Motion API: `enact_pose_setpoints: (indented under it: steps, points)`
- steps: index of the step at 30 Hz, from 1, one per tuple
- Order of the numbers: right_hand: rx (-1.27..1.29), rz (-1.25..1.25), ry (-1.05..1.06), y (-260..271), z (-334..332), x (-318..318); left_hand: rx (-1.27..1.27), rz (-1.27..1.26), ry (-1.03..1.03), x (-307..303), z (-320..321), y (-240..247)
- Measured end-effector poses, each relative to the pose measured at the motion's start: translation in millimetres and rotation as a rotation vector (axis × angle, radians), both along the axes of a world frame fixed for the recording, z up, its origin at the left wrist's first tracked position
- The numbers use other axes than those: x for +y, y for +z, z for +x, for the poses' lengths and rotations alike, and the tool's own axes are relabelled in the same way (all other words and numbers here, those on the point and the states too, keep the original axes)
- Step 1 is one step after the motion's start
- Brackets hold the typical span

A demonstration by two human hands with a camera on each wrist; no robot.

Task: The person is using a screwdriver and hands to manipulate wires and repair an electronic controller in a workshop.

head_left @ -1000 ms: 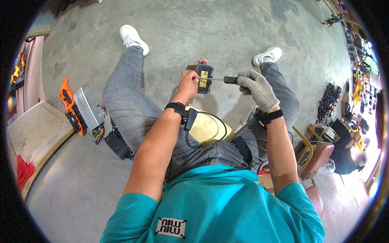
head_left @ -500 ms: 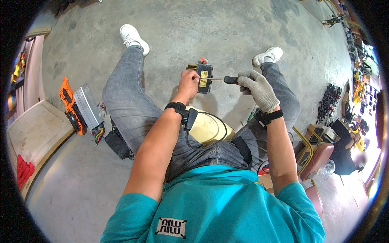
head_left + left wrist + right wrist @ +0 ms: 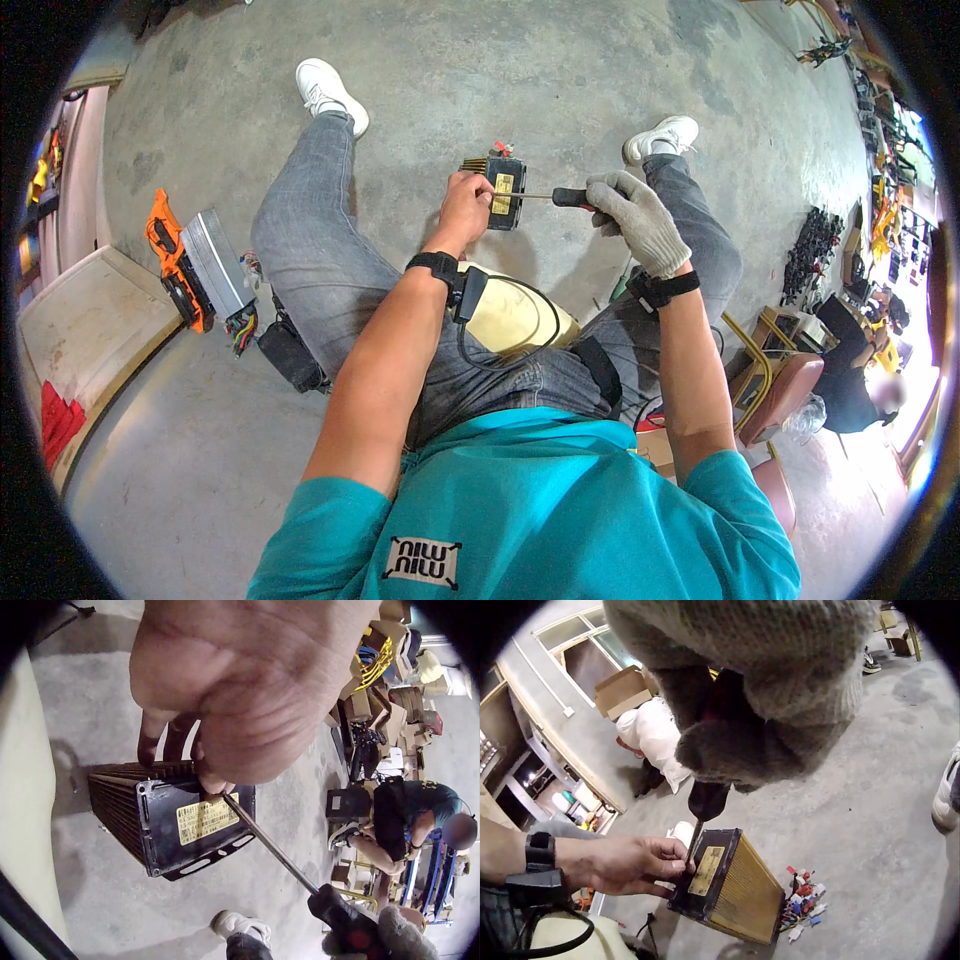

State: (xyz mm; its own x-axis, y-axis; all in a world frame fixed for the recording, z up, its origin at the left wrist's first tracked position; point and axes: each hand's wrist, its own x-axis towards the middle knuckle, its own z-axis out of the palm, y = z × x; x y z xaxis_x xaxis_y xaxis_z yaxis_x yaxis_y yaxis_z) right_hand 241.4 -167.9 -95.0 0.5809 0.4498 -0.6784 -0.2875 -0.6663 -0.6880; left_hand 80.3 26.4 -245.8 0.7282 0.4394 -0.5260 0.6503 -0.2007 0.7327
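Observation:
My bare left hand (image 3: 464,212) grips the top of a finned controller box (image 3: 206,825), which has a black end plate and a yellow label (image 3: 208,819). Thumb and fingertips rest around the screwdriver's tip at the plate's edge. In my gloved right hand (image 3: 636,220) is a screwdriver (image 3: 285,859) with a black and red handle, the fingers curled round it. Its metal shaft runs across the label in the head view, its tip right at the left fingertips. The screw head, if any, is hidden by those fingers.
Coloured connectors (image 3: 804,904) lie on the floor by the box. Outstretched legs with white shoes (image 3: 330,92) flank the work. At left are an orange part (image 3: 172,255), a silver finned box (image 3: 217,265) and a wooden board (image 3: 95,320). Another person (image 3: 420,825) sits farther off.
The screwdriver's handle has turned slightly, so its red part now shows. Both hands and the box have stayed in nearly the same place.

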Motion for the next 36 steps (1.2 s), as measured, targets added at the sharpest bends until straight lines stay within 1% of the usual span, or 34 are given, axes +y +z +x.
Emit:
enact_pose_setpoints:
  steps: [5, 8, 11, 13, 16, 19, 25, 30, 32, 36]
  points:
    - [-0.036, -0.016, 0.028, 0, -2, 0, 0.008, -0.021, 0.013, 0, 0, 1]
    - [-0.06, -0.016, 0.05, 1, -2, 0, -0.005, 0.011, -0.009, 0, 0, -5]
    - [-0.057, -0.026, 0.047, 0, -1, -1, -0.02, 0.019, -0.009, 0, 0, -2]
    - [-0.063, -0.012, 0.041, 0, -2, -1, 0.026, -0.005, 0.049, -1, 1, 3]
    - [-0.075, 0.001, 0.04, -1, -2, -2, -0.004, 0.033, 0.011, 0, -1, -8]
    - [-0.077, -0.001, 0.043, 1, -2, -1, 0.001, 0.046, 0.002, 0, -1, -6]
    - [-0.072, 0.004, 0.038, 1, -2, -2, 0.019, 0.021, 0.021, 1, 1, -3]
    - [-0.063, 0.022, 0.031, 0, -1, -3, -0.001, 0.024, 0.034, 0, -2, -12]
    - [-0.081, -0.017, 0.054, 3, -1, -1, -0.001, 0.017, 0.04, 0, -2, -11]
    - [-0.078, -0.009, 0.045, 4, 0, -2, 0.013, 0.011, 0.038, 0, -1, -8]
